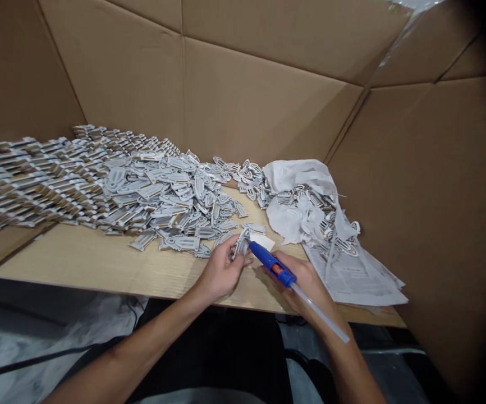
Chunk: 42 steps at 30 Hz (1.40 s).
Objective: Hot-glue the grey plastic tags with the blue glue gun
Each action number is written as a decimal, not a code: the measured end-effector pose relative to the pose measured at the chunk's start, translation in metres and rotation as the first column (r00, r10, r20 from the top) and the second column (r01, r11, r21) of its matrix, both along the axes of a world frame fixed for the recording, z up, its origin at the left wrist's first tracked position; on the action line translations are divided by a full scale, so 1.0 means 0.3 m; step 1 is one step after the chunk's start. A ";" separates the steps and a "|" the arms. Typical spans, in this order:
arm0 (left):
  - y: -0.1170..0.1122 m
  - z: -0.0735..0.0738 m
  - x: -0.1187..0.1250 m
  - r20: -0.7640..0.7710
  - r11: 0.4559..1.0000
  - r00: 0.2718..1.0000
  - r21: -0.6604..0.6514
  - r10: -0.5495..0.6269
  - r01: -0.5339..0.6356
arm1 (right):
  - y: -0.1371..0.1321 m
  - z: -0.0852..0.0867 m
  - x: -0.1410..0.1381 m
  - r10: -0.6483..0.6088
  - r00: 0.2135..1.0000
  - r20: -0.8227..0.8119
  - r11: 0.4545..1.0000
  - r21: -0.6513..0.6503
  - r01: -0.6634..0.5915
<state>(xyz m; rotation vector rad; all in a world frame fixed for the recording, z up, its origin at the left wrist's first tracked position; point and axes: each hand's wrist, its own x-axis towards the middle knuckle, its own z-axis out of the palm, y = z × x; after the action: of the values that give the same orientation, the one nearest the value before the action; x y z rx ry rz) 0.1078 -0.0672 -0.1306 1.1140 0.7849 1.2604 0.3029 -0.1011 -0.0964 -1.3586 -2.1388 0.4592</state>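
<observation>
My left hand [221, 271] pinches a small grey-and-white flat piece [241, 243] just above the table's front edge. My right hand [306, 283] is wrapped round a blue glue gun [273, 264] with a clear glue stick [319, 313] coming out of its back. The gun's nozzle touches the held piece. A small white card [263, 242] lies on the table right behind the nozzle.
A large heap of the same grey pieces [171, 196] covers the wooden table [83, 261], with ordered rows [28, 179] at the left. Crumpled white paper [306, 202] holding more pieces lies at the right on printed sheets [361, 278]. Cardboard walls [243, 95] enclose the table.
</observation>
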 end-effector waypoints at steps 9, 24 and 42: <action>-0.008 -0.006 -0.020 -0.110 0.987 0.989 0.135 0.100 -0.084 | -0.036 0.010 -0.065 0.024 0.999 0.028 1.000 -0.014 -0.024; -0.021 0.019 -0.005 -0.066 0.995 0.994 0.052 0.090 -0.087 | -0.072 0.102 -0.027 -0.186 0.968 -0.167 0.875 0.419 0.241; -0.025 0.028 -0.021 -0.185 0.997 0.982 0.065 0.047 -0.036 | -0.050 0.098 0.008 0.095 0.994 -0.054 0.980 0.180 -0.084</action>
<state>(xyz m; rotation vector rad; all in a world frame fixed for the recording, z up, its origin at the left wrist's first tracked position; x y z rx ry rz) 0.1015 -0.0747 -0.1222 1.2846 0.9188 1.2335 0.3053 -0.1162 -0.0672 -1.1389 -2.1400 0.3317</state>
